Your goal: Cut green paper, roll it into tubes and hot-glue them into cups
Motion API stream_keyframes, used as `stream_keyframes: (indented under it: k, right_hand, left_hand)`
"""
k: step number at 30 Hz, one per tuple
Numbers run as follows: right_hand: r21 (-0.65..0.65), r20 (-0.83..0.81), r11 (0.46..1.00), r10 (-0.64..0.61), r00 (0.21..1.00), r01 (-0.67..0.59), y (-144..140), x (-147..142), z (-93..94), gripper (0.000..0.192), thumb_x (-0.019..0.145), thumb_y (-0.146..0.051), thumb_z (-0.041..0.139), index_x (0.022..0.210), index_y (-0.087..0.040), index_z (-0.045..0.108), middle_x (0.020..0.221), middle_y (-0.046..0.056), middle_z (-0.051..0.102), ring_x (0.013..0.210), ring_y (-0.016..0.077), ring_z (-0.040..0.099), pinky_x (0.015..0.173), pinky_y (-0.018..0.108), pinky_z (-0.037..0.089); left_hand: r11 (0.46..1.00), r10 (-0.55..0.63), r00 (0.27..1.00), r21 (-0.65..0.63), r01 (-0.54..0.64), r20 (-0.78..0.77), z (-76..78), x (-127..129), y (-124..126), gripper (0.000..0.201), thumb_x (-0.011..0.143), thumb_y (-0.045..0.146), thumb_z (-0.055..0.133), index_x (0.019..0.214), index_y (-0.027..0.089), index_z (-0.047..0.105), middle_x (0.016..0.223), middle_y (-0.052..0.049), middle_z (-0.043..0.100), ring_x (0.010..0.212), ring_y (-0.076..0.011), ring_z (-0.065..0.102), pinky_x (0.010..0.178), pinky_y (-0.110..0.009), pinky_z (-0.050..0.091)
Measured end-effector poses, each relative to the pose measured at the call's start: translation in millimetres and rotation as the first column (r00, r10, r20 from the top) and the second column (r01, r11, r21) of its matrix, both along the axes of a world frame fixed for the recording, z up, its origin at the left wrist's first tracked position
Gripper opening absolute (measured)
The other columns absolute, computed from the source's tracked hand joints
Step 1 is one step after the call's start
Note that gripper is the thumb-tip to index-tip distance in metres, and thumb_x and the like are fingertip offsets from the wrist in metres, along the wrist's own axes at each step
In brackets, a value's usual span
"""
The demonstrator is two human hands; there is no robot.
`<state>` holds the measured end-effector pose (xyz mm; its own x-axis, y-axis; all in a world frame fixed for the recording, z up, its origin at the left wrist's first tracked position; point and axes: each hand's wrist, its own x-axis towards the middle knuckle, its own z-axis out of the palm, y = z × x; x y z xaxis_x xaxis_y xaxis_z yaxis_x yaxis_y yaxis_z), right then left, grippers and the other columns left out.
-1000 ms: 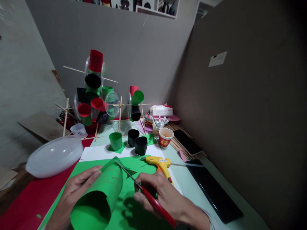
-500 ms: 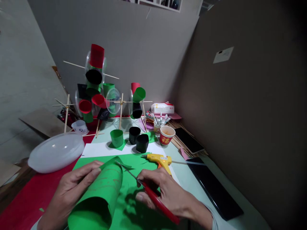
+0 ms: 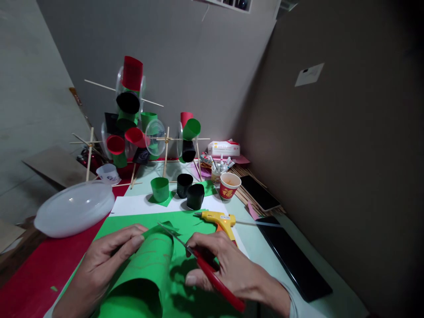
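Observation:
My left hand [image 3: 99,265] grips a curled green paper sheet [image 3: 145,274], rolled into a wide tube that opens toward me. My right hand [image 3: 228,269] holds red-handled scissors [image 3: 205,269]; their blades reach the far edge of the curled sheet, where a small green flap [image 3: 168,229] sticks up. A flat green sheet [image 3: 185,221] lies under both hands on the table.
A yellow glue gun [image 3: 218,219] lies just beyond my right hand. Green and black paper cups [image 3: 180,189] and a red printed cup [image 3: 228,186] stand further back. A stick-and-cup model [image 3: 132,123] rises at the back, a white plastic lid [image 3: 74,207] lies left, and a dark tablet [image 3: 291,260] lies right.
The view shifted slightly. My left hand turned the curled green sheet a little toward me, and the scissors stay at its far edge.

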<state>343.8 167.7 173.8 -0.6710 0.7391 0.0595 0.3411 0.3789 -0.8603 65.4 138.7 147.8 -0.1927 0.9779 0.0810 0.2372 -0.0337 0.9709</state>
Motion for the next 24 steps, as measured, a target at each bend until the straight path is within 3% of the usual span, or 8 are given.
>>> stream_keyframes:
  k: [6, 13, 19, 24]
  right_hand:
    - [0.016, -0.011, 1.000, 0.000, 1.000, 0.000, 0.2, -1.0, -0.6, 0.049, 0.088, -0.066, 0.073, 0.084, -0.022, 0.051, 0.075, -0.003, 0.048, 0.068, 0.0133, 0.035, 0.059, 0.024, 0.027]
    - [0.078, -0.028, 0.997, -0.001, 1.000, 0.003, -1.3, -1.1, -6.5, 0.029, 0.090, -0.046, 0.072, 0.085, -0.022, 0.055, 0.069, -0.005, 0.047, 0.063, 0.0123, 0.036, 0.059, 0.023, 0.030]
    - [0.137, -0.040, 0.991, -0.008, 0.999, 0.014, -3.6, -2.3, -7.6, 0.019, 0.089, -0.036, 0.068, 0.083, -0.022, 0.057, 0.063, -0.005, 0.048, 0.059, 0.0121, 0.038, 0.058, 0.024, 0.032]
    - [0.204, -0.037, 0.979, -0.016, 0.999, 0.023, -5.8, -3.9, -8.7, 0.014, 0.087, -0.029, 0.065, 0.080, -0.022, 0.055, 0.063, -0.006, 0.047, 0.057, 0.0114, 0.037, 0.063, 0.025, 0.035]
  left_hand:
    - [1.000, -0.016, 0.999, 0.010, 0.016, -0.036, -3.8, 1.7, 1.0, 0.032, 0.068, 0.069, 0.082, 0.077, 0.038, 0.084, 0.100, 0.003, 0.082, 0.100, -0.0255, 0.073, 0.087, -0.021, 0.056]
    - [1.000, 0.009, 0.998, 0.008, -0.009, -0.059, -3.0, -0.5, 0.6, 0.030, 0.069, 0.066, 0.081, 0.077, 0.038, 0.085, 0.098, 0.002, 0.083, 0.097, -0.0268, 0.075, 0.083, -0.023, 0.059]
    - [0.996, 0.028, 0.999, 0.085, -0.024, -0.044, -5.1, -2.1, 0.0, 0.012, 0.075, 0.055, 0.077, 0.076, 0.045, 0.083, 0.094, 0.005, 0.081, 0.093, -0.0223, 0.076, 0.081, -0.019, 0.059]
    - [0.996, 0.001, 0.999, 0.094, 0.002, -0.034, 0.2, -2.0, 1.5, 0.013, 0.073, 0.055, 0.079, 0.074, 0.043, 0.084, 0.089, 0.002, 0.081, 0.089, -0.0227, 0.076, 0.076, -0.018, 0.059]
